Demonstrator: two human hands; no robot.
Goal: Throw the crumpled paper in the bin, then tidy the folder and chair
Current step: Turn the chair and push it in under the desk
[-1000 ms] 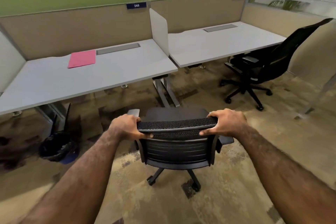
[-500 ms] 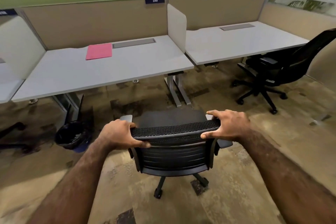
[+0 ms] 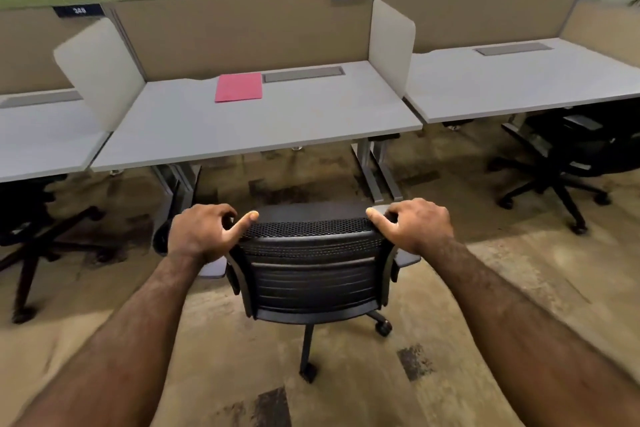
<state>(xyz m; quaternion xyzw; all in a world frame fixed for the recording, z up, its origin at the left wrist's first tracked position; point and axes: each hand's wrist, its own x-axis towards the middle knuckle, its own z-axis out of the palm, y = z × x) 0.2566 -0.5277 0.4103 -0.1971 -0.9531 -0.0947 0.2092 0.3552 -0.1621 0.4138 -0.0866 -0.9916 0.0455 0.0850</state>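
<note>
A black mesh office chair (image 3: pixel 311 276) stands in front of me with its back towards me, facing the grey desk (image 3: pixel 277 123) labelled 249. My left hand (image 3: pixel 202 234) curls over the backrest's top left corner, thumb lying on the mesh. My right hand (image 3: pixel 414 224) holds the top right corner the same way. A pink folder (image 3: pixel 238 87) lies flat at the back of the desk, next to a grey cable hatch. Only a dark sliver of the black bin (image 3: pixel 160 239) shows behind my left wrist. No crumpled paper is visible.
The desk's metal legs (image 3: pixel 375 172) stand just beyond the chair seat. Another black chair (image 3: pixel 568 156) sits under the right desk, and a third (image 3: pixel 27 218) is at the left. White dividers (image 3: pixel 391 45) separate the desks. Patterned carpet lies around me.
The chair has rolled left and forward with both hands on its backrest, and now sits centred before desk 249. The bin has slipped behind my left hand.
</note>
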